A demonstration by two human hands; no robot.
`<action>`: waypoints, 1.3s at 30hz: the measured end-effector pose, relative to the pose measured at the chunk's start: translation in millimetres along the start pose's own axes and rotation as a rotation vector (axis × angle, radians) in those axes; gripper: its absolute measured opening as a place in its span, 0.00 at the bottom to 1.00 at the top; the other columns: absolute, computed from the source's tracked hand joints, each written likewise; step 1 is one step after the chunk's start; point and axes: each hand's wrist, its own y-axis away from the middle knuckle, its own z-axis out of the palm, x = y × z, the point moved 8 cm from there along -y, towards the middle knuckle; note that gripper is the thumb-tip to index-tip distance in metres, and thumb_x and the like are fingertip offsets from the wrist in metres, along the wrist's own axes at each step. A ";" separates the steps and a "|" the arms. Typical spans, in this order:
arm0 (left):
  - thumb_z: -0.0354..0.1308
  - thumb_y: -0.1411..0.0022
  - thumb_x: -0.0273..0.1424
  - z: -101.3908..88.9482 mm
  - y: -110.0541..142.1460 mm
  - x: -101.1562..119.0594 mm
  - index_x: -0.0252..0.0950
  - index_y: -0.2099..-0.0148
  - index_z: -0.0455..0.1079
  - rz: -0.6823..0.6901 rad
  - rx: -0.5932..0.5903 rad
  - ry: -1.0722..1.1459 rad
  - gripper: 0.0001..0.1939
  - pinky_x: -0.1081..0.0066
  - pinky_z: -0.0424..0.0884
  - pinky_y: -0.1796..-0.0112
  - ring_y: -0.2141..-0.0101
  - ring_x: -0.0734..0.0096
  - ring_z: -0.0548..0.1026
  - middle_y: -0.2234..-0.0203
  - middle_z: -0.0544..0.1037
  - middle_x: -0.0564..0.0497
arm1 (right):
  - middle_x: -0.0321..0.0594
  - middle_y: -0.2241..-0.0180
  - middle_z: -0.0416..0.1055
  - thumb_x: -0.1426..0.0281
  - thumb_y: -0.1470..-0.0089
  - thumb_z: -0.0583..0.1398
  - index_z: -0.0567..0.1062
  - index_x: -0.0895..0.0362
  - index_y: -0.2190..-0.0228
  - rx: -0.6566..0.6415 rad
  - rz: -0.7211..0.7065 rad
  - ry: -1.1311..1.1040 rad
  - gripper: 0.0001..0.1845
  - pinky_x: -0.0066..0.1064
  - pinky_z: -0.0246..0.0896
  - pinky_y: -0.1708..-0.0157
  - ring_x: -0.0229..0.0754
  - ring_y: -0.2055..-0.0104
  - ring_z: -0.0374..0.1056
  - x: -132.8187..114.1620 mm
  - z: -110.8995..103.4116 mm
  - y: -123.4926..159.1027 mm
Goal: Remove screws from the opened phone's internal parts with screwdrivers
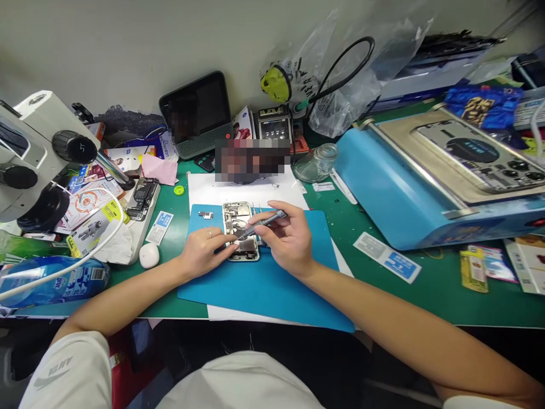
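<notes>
An opened phone [239,209] lies on the blue mat [221,287], its inner parts and boards exposed. My left hand [205,250], with a ring on one finger, grips the phone's lower left side. Its index finger and thumb reach over the edge. A grey pen-shaped screwdriver [270,218] is held slantwise in my right hand [292,236], between thumb and fingers. The driver's tip points down to the left at the middle of the phone, close to my left index finger; the exact contact is too small to see. A small phone part [206,215] rests on the mat at left.
At left stand a microscope [74,146] and another opened phone [142,199]. A white earbud case [149,255] sits near my left forearm. To the right is a blue machine [378,199] bearing a phone back [464,145]. A glass jar [326,159] stands behind.
</notes>
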 end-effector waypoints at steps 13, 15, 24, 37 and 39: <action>0.53 0.23 0.34 -6.5 -1.8 6.4 0.35 0.56 0.78 0.051 0.043 0.042 0.14 0.72 0.68 0.69 0.73 0.72 0.76 0.75 0.76 0.52 | 0.35 0.63 0.82 0.68 0.38 0.66 0.67 0.47 0.47 -0.031 -0.002 0.003 0.21 0.31 0.78 0.68 0.39 0.64 0.80 -2.2 1.7 0.7; 0.55 0.24 0.33 -9.2 -2.7 8.1 0.35 0.57 0.78 0.067 0.078 0.060 0.12 0.73 0.67 0.71 0.74 0.73 0.75 0.75 0.76 0.53 | 0.35 0.63 0.82 0.68 0.38 0.66 0.66 0.48 0.47 -0.030 -0.009 0.023 0.21 0.31 0.79 0.67 0.39 0.64 0.80 -3.5 1.0 1.0; 0.56 0.25 0.34 -9.5 -4.4 9.1 0.34 0.57 0.77 0.060 0.085 0.106 0.12 0.73 0.67 0.72 0.75 0.74 0.75 0.75 0.77 0.52 | 0.36 0.62 0.82 0.70 0.38 0.66 0.67 0.48 0.45 -0.051 -0.052 0.087 0.23 0.32 0.81 0.65 0.40 0.62 0.81 -6.6 2.1 2.0; 0.55 0.26 0.32 -6.9 -4.0 8.2 0.35 0.60 0.78 0.043 0.067 0.079 0.12 0.72 0.66 0.72 0.75 0.73 0.74 0.76 0.77 0.53 | 0.38 0.61 0.82 0.73 0.39 0.66 0.67 0.47 0.43 -0.083 -0.097 0.080 0.26 0.32 0.81 0.63 0.41 0.60 0.82 -12.1 1.9 2.3; 0.55 0.26 0.32 -6.6 -4.0 8.9 0.35 0.60 0.78 0.049 0.061 0.077 0.12 0.72 0.66 0.72 0.75 0.73 0.74 0.76 0.77 0.53 | 0.37 0.61 0.82 0.72 0.39 0.67 0.67 0.47 0.43 -0.087 -0.104 0.083 0.26 0.32 0.81 0.63 0.41 0.60 0.82 -11.9 2.5 3.1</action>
